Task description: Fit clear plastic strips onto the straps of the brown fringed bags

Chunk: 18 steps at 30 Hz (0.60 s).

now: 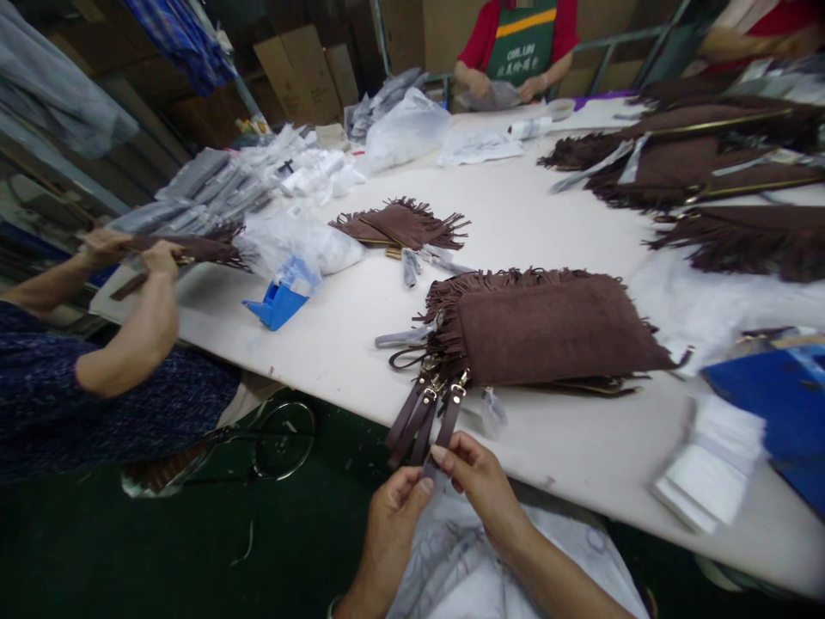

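Note:
Brown fringed pouches [547, 331] lie stacked at the table's front edge, with several dark wrist straps [418, 421] on gold clasps hanging over the edge. My left hand [396, 516] and my right hand [473, 481] meet just below, both closed by pinching. Between their fingertips is the lower end of one wrist strap [449, 417], which runs up to its clasp. A greyish piece shows at the pinched end; I cannot tell whether it is wrapping. Beside the straps lies a small clear plastic wrap [493, 414] on the tabletop.
Another fringed pouch [403, 223] lies mid-table, near a blue tape dispenser [280, 297] and plastic bags [296, 241]. More pouches [696, 155] are piled at right, above white slips [712, 464] and a blue bin [773, 404]. Co-workers handle goods at left [135, 335] and across the table [516, 52].

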Each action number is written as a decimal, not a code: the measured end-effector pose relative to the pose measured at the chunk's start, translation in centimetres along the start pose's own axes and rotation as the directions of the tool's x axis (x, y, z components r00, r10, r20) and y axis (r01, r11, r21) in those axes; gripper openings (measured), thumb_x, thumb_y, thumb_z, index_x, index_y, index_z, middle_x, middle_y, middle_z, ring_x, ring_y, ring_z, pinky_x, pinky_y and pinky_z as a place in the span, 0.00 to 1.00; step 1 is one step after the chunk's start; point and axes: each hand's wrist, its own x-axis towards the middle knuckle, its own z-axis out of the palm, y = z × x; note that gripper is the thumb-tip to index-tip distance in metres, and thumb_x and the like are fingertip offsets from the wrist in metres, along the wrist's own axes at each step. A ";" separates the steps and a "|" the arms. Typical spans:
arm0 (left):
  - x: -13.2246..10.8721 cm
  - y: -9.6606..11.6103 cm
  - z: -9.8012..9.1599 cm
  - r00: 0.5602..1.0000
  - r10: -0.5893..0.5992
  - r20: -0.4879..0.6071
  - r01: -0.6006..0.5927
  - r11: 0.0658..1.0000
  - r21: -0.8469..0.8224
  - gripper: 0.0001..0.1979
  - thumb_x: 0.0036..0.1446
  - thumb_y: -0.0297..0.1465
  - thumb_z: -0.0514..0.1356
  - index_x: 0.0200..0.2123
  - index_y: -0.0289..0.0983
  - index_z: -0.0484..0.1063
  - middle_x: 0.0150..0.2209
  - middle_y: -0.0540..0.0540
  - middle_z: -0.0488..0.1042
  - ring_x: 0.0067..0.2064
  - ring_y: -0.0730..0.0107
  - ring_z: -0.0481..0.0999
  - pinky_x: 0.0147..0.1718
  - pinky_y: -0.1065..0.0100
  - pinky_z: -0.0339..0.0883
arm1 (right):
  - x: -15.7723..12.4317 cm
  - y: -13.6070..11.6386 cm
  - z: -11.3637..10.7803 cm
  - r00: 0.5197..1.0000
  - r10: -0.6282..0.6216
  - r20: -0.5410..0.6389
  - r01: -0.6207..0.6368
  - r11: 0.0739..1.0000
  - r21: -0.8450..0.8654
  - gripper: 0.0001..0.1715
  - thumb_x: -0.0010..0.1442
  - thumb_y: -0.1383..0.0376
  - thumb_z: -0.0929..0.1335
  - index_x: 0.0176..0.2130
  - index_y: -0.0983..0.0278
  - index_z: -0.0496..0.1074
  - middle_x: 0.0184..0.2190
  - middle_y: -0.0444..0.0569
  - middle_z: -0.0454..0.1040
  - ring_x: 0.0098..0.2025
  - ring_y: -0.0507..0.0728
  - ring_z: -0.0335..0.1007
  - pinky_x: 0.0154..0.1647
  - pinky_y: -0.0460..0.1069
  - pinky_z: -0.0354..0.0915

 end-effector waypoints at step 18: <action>3.5 0.6 -1.5 1.000 0.005 -0.004 -0.004 0.981 0.196 0.17 0.53 0.43 0.62 0.30 0.33 0.76 0.26 0.46 0.76 0.30 0.68 0.71 0.31 0.70 0.59 | 5.2 -1.0 -1.3 0.967 0.059 -0.250 0.033 0.937 0.347 0.27 0.44 0.51 0.75 0.37 0.67 0.71 0.27 0.44 0.73 0.16 0.42 0.54 0.14 0.40 0.46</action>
